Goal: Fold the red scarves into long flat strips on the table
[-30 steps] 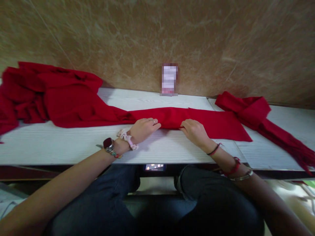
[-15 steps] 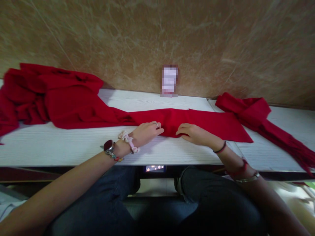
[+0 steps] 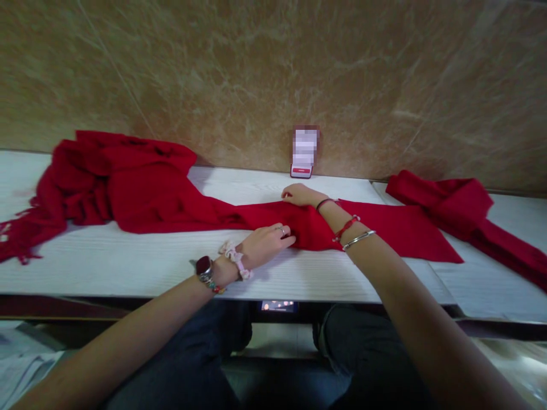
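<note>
A long red scarf (image 3: 384,225) lies across the white table. Its left part is a rumpled heap with fringe at the end, and its middle is gathered narrow. My left hand (image 3: 267,244), ringed and with fingers curled, grips the near edge of that middle part. Reaching across the cloth, my right hand (image 3: 301,195) has its fingers bent together at the far edge, pinching it; the fingertips are partly hidden. On the right lies another folded red length (image 3: 453,202); whether it joins the rest I cannot tell.
A phone (image 3: 303,151) with a blurred screen leans on the brown marbled wall (image 3: 256,68) behind the white table (image 3: 141,267). Below the near table edge a second lit screen (image 3: 277,306) shows between my knees. Papers (image 3: 29,364) lie at lower left.
My right hand has gone from the near edge of the scarf to its far edge. My left hand stays at the near edge. The whole view has shifted slightly.
</note>
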Demonstrator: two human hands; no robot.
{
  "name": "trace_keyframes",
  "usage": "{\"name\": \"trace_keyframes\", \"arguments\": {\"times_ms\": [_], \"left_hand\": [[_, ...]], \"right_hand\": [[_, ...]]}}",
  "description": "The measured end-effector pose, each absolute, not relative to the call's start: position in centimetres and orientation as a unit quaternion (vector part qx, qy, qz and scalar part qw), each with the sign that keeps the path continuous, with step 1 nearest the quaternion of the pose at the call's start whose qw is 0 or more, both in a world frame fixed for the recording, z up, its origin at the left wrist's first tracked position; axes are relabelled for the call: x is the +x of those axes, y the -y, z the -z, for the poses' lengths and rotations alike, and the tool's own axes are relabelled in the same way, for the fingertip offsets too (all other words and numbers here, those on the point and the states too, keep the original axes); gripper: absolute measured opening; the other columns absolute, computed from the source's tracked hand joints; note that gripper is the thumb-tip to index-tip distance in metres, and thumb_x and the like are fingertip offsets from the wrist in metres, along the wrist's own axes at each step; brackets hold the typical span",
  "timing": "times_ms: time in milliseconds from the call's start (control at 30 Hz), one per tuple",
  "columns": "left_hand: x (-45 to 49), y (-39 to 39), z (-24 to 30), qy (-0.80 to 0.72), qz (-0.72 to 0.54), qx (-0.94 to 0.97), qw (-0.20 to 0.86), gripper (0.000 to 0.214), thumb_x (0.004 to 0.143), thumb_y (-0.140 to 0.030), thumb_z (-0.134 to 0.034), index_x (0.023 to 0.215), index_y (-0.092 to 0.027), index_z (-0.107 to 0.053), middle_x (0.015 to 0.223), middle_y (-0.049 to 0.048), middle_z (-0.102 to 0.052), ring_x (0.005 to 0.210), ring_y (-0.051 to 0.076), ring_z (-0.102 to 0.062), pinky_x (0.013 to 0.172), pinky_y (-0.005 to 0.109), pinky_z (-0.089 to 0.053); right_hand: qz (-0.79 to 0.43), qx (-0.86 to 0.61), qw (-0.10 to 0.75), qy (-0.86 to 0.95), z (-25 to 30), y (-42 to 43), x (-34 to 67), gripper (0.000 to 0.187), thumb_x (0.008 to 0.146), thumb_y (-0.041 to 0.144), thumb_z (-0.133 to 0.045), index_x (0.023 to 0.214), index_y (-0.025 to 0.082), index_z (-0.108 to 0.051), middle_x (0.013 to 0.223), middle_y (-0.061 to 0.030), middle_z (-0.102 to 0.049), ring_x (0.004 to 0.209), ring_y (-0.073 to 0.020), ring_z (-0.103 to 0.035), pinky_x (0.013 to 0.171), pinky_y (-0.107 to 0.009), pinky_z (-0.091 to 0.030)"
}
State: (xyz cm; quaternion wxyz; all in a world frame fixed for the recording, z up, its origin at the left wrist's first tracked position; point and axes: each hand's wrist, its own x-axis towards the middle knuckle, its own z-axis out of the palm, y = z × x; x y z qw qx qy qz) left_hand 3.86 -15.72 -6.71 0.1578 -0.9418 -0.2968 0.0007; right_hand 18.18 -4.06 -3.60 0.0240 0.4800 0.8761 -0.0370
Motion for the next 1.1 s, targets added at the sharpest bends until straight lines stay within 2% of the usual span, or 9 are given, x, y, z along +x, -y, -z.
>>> {"name": "trace_keyframes", "arguments": {"times_ms": [133,300,467,567,667,833,967,1100], "left_hand": [[3.9,15.7,6.8,0.296,0.003,-0.943,0.155,0.022,0.088,-0.015,-0.043,0.104,-0.019,-0.057,0.098,0.0052,-0.056,0.085,0.015,-0.051,0.065,0.024,-0.045],[3.6,15.5,7.1,0.276,0.024,-0.945,0.172,0.021,0.088,-0.017,-0.045,0.105,-0.019,-0.056,0.097,0.0044,-0.057,0.085,0.015,-0.052,0.064,0.025,-0.044],[3.6,15.5,7.1,0.248,0.029,-0.948,0.197,0.020,0.087,-0.016,-0.045,0.103,-0.018,-0.057,0.095,0.0041,-0.059,0.086,0.016,-0.053,0.068,0.026,-0.043],[3.7,15.5,6.9,0.242,0.036,-0.948,0.204,0.020,0.087,-0.016,-0.046,0.102,-0.018,-0.058,0.095,0.0037,-0.060,0.085,0.016,-0.054,0.068,0.026,-0.042],[3.5,15.3,6.6,0.275,0.053,-0.933,0.227,0.017,0.086,-0.014,-0.046,0.096,-0.017,-0.060,0.093,0.0044,-0.060,0.083,0.018,-0.055,0.068,0.029,-0.042],[2.3,15.0,6.2,0.350,0.028,-0.908,0.227,0.018,0.084,-0.010,-0.046,0.093,-0.015,-0.060,0.089,0.0057,-0.060,0.079,0.017,-0.056,0.065,0.028,-0.043],[1.9,15.0,6.2,0.329,0.000,-0.923,0.199,0.018,0.083,-0.009,-0.046,0.092,-0.016,-0.060,0.092,0.0056,-0.058,0.080,0.016,-0.056,0.064,0.026,-0.043],[2.2,14.9,6.4,0.320,0.019,-0.924,0.210,0.016,0.083,-0.011,-0.047,0.092,-0.015,-0.060,0.092,0.0072,-0.057,0.086,0.018,-0.055,0.071,0.030,-0.043]], "right_hand": [[0.046,0.473,0.047,-0.879,3.3,4.1,17.9,0.025,0.075,0.016,-0.059,0.098,0.012,-0.066,0.100,-0.0090,-0.066,0.090,-0.0174,-0.059,0.074,-0.022,-0.042],[0.018,0.445,-0.031,-0.895,3.0,5.8,18.9,0.022,0.073,0.009,-0.055,0.093,0.009,-0.063,0.094,-0.0099,-0.066,0.085,-0.0167,-0.057,0.070,-0.023,-0.040],[0.069,0.419,-0.037,-0.905,3.0,8.0,20.1,0.021,0.076,0.012,-0.054,0.096,0.010,-0.061,0.091,-0.0088,-0.066,0.082,-0.0153,-0.057,0.071,-0.022,-0.039],[0.021,0.435,-0.030,-0.900,3.5,8.2,20.2,0.028,0.076,0.007,-0.049,0.101,0.011,-0.060,0.094,-0.0108,-0.066,0.087,-0.0182,-0.058,0.074,-0.025,-0.039],[-0.028,0.457,-0.049,-0.888,4.1,7.7,19.9,0.028,0.074,0.007,-0.049,0.098,0.012,-0.063,0.097,-0.0120,-0.065,0.092,-0.0211,-0.057,0.076,-0.028,-0.039],[-0.005,0.485,-0.087,-0.870,4.5,6.7,19.9,0.023,0.072,0.014,-0.057,0.094,0.012,-0.065,0.094,-0.0085,-0.066,0.089,-0.0199,-0.057,0.075,-0.027,-0.039],[0.037,0.462,-0.066,-0.884,4.2,6.5,20.4,0.023,0.081,0.024,-0.054,0.097,0.012,-0.065,0.097,-0.0081,-0.067,0.089,-0.0171,-0.058,0.077,-0.025,-0.039],[0.028,0.459,-0.069,-0.885,4.1,6.3,20.7,0.022,0.082,0.017,-0.050,0.095,0.011,-0.066,0.097,-0.0091,-0.067,0.089,-0.0171,-0.058,0.079,-0.026,-0.038]]}}
